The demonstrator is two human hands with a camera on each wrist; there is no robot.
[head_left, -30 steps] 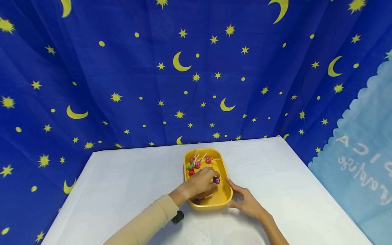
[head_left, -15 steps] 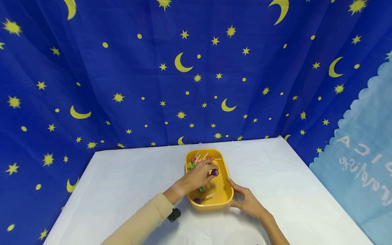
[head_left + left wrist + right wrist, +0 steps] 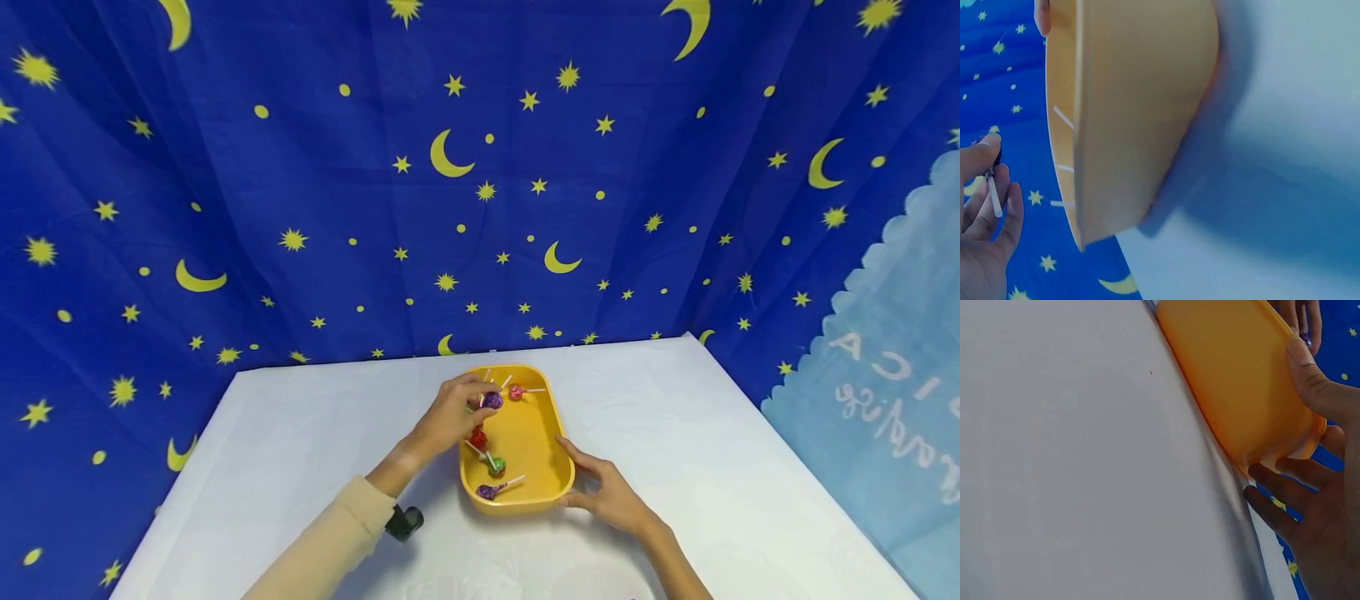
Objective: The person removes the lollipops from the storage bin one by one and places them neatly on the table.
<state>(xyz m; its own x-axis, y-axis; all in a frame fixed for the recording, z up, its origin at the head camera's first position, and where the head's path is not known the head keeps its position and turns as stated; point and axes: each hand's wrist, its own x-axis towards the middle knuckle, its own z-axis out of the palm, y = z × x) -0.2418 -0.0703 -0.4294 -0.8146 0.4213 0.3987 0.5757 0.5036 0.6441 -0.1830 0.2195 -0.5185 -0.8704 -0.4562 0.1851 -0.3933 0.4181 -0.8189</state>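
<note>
My left hand (image 3: 447, 417) pinches a purple-wrapped lollipop (image 3: 492, 401) between thumb and fingers, over the left side of a yellow tray (image 3: 536, 446). In the left wrist view the lollipop's white stick (image 3: 995, 197) points down from the fingertips. At the tray's near right corner, my right hand (image 3: 611, 497) holds the outer wall, thumb at the rim in the right wrist view. Inside lie a pink lollipop (image 3: 516, 392), a red lollipop (image 3: 478, 437), a green lollipop (image 3: 497, 467) and another purple lollipop (image 3: 487, 492). The left hand partly hides others at the far left corner.
The tray rests on a table with a white cloth (image 3: 337, 433). Behind it hangs a blue curtain (image 3: 337, 183) with yellow moons and stars. A light blue panel (image 3: 892, 375) with white lettering is at the right. A black wrist device (image 3: 405, 523) sits beneath my left sleeve.
My left hand has moved left and away with the purple lollipop, from the tray's middle to its far left side, uncovering the red and green lollipops. My right hand stays at the tray.
</note>
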